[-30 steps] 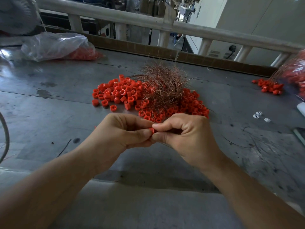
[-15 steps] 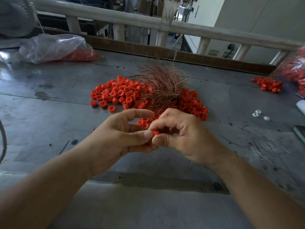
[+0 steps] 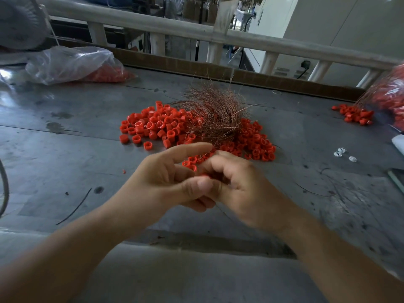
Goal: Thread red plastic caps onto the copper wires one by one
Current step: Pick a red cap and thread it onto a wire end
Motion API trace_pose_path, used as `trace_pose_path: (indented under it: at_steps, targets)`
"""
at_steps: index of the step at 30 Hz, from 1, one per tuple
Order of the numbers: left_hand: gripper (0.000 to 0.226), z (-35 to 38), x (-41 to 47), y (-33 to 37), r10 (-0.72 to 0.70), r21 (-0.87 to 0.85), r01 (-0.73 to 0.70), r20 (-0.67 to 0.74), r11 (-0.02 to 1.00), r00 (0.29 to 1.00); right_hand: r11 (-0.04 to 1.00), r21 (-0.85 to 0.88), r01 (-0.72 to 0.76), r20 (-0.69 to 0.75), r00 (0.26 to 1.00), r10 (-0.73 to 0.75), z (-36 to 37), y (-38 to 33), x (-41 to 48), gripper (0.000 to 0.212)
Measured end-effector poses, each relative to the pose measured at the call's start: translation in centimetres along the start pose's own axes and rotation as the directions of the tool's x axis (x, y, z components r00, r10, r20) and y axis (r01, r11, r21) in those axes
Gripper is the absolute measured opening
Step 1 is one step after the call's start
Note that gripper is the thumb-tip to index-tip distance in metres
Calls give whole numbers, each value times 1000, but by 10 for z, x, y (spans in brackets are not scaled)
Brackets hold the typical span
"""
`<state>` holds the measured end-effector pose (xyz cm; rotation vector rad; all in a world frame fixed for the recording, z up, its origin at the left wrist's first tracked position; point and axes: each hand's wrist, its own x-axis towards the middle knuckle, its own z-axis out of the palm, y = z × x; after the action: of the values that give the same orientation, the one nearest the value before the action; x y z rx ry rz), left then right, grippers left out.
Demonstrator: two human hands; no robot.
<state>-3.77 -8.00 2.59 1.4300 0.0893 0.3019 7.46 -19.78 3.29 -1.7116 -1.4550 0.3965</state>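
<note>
red cap [image 3: 204, 174] pinched between left hand [image 3: 166, 182] and right hand [image 3: 244, 193]

No readable text, label, brand, number or sign. Red caps [image 3: 157, 125]: plain. Clear bag [image 3: 72, 62]: no print seen. Cabinet [image 3: 328, 29] behind rail: too blurred to read anything.

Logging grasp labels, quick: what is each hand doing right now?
Left hand: cannot tell; index finger straight, thumb pressed inward, any grip hidden.
Right hand: blurred, fingers curled round a red cap.
</note>
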Motion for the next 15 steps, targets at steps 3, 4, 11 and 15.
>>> trace_pose_path:
  at_steps: [3, 4, 11, 15]
  targets:
    - [50, -5, 1, 4, -29, -109, 36, 71, 993, 997, 956, 281, -84, 73, 995, 66, -9, 1, 2, 3]
    - [50, -6, 2, 4, -33, -112, 41, 71, 993, 997, 949, 305, -82, 74, 995, 63, -10, 2, 2, 4]
    - [46, -8, 5, 0, -10, -103, 15, 52, 995, 999, 887, 462, 10, -142, 988, 63, -5, 6, 1, 23]
    - [40, -7, 5, -3, 4, -119, -1, 25, 993, 1000, 949, 287, 131, -322, 946, -33, 0, 7, 0, 14]
